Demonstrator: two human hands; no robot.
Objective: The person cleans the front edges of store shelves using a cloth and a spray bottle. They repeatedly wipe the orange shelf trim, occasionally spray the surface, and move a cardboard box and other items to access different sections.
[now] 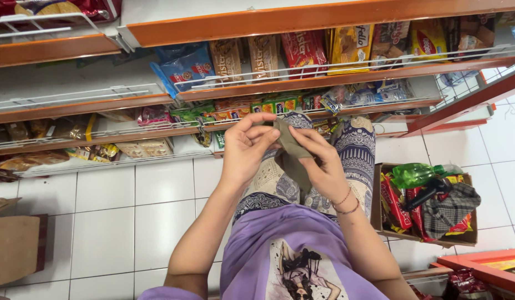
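Olive cloth (288, 145) pinched between both hands; left hand (245, 150), right hand (323, 164)

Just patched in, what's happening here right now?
A person in a purple shirt stands over a white tiled floor in a shop aisle, facing orange-edged shelves stocked with snack packets. Both hands are raised in front of them: the left hand and the right hand pinch the top of a small olive-brown cloth, which hangs down between them. To their right, a cardboard box on the floor holds red packets, a green bottle and a checked cloth.
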